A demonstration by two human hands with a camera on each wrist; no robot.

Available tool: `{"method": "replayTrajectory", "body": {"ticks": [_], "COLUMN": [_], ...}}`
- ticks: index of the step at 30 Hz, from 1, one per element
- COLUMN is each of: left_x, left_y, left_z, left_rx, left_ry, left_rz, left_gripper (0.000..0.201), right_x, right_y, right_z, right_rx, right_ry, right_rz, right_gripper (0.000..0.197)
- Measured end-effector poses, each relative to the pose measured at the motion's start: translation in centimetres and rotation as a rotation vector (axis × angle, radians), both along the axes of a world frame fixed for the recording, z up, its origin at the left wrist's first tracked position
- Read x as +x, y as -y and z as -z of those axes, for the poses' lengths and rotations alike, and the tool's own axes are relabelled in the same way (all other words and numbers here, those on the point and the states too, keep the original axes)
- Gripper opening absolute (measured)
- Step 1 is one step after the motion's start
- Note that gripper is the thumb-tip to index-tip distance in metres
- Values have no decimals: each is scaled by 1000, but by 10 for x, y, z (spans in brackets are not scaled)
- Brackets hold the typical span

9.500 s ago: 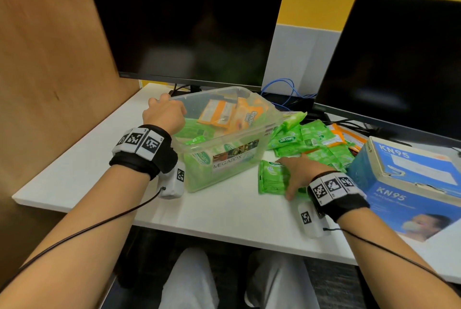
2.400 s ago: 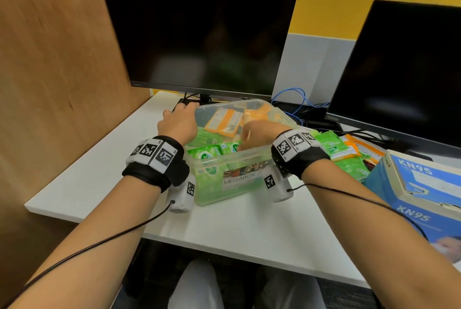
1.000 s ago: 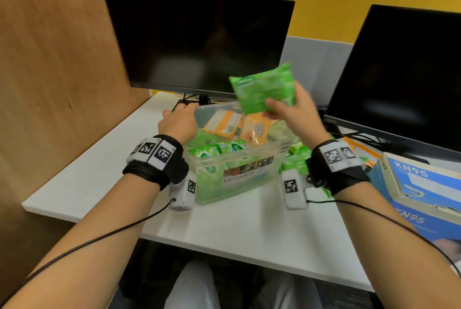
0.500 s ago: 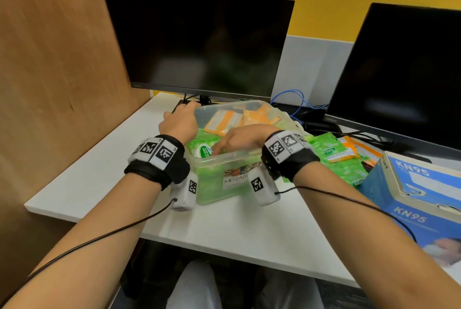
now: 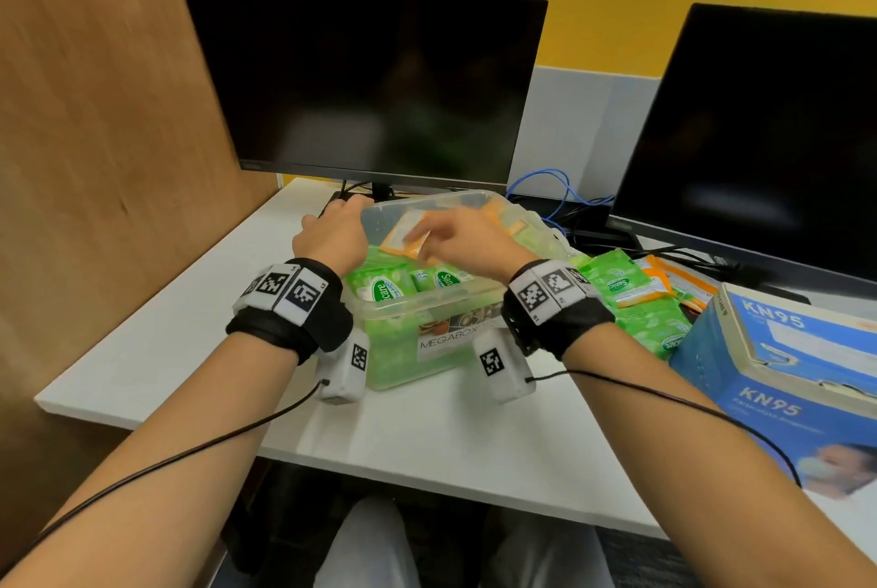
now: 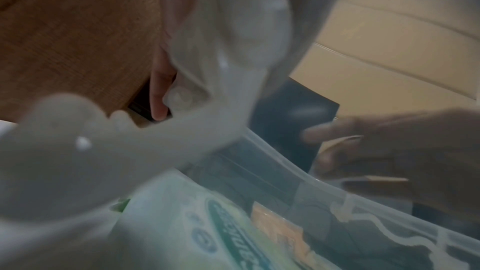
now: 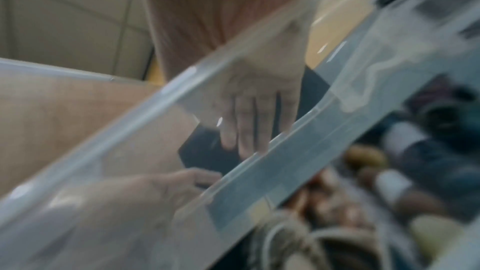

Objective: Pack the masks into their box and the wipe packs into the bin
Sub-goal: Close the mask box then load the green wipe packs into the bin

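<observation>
A clear bin (image 5: 443,343) marked MEGABOX stands mid-desk with green wipe packs (image 5: 379,286) and an orange pack (image 5: 403,231) inside. My left hand (image 5: 332,234) rests against its far-left corner; through the plastic its fingers (image 7: 254,122) lie straight down the outside wall. Over the bin hovers my right hand (image 5: 455,241), fingers loosely extended (image 6: 337,132) and holding nothing. More green packs (image 5: 617,284) and orange packs (image 5: 683,277) lie loose on the desk right of the bin. The blue KN95 mask box (image 5: 783,364) sits at the right edge; I see no loose masks.
Two dark monitors (image 5: 370,80) (image 5: 769,137) stand behind the bin, with blue cables (image 5: 545,184) between them. A wooden partition (image 5: 95,137) closes the left side. White desk surface (image 5: 427,426) stretches in front of the bin to the near edge.
A second ago my right hand held a green pack above the bin; it then dipped into the bin, and now it is lifted a little, empty. The left hand has stayed put.
</observation>
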State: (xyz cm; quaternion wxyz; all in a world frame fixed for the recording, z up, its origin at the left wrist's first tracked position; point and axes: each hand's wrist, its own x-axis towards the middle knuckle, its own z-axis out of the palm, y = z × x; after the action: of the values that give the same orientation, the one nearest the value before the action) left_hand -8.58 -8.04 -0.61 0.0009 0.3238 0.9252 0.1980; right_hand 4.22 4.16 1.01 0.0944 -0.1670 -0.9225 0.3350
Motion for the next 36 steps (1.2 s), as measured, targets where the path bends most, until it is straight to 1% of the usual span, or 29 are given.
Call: {"method": "replayTrajectory", "body": {"ticks": [1,2,3,4,5,6,7,8,9,10,11,12,13,15,16,17,18,20,21,22,23,24,25,27,29,31,34,35,36], "left_x": [0,0,0,0,0,0,0,0,0,0,-1,-1,-1,0,1,1,1,1,0,0,0,0,0,0,-1,-1,-2,-2,-2], "left_y": [0,1,1,0,0,0,0,-1,-1,-1,-1,-1,-1,0,0,0,0,0,0,0,-1,-1,-1,-1,-1,-1,-1,-1,-1], "left_z": [0,0,0,1,1,1,1,1,2,2,2,2,2,2,1,1,1,1,1,1,2,2,2,2,2,3,2,2,2], "left_rx": [2,4,7,10,11,11,11,11,12,12,11,12,13,14,15,17,17,17,15,14,14,14,14,14,12,11,16,19,20], "left_ry": [1,2,1,-2,-6,-7,-8,-7,-9,-11,-14,-16,-18,-23,-22,-21,-20,-21,-23,-23,-23,-22,-21,-20,-20,-18,-15,-14,-13], "left_rz": [1,5,7,8,6,5,4,3,2,1,4,8,11,16,16,16,16,15,15,15,14,12,10,9,13,16,17,16,16], "left_gripper": [58,58,57,57,57,56,56,56,56,56,56,55,55,54,54,54,54,54,54,54,55,56,56,56,57,57,58,59,60], "right_x": [8,16,26,37,50,63,76,87,97,104,108,109,109,104,102,100,99,98,98,98,98,98,98,97,91,79,60,55,50], "right_y": [-10,-23,-40,-59,-81,-99,-115,-125,-131,-131,-130,-127,-128,-126,-126,-126,-125,-124,-123,-122,-121,-117,-114,-95,-75,-58,-39,-33,-28], "right_z": [1,3,8,14,22,31,43,56,71,81,89,93,97,98,96,95,91,80,74,66,57,45,34,7,-16,-29,-25,-21,-16], "right_rx": [-11,19,88,157,190,165,124,91,80,102,105,79,61,12,-25,-76,-146,-316,-366,-360,-288,-177,-51,149,256,251,209,227,241], "right_ry": [-196,-359,-452,-486,-455,-361,-196,37,251,404,446,424,384,353,348,336,314,223,176,134,94,35,-60,-320,-567,-679,-732,-721,-653], "right_rz": [144,298,459,619,772,889,954,965,946,909,875,845,818,792,793,793,785,761,768,781,803,831,854,865,770,585,342,273,212], "right_gripper": [26,26,27,27,28,30,36,43,54,66,77,84,87,88,86,79,66,40,33,29,29,30,29,22,20,22,30,33,35]}}
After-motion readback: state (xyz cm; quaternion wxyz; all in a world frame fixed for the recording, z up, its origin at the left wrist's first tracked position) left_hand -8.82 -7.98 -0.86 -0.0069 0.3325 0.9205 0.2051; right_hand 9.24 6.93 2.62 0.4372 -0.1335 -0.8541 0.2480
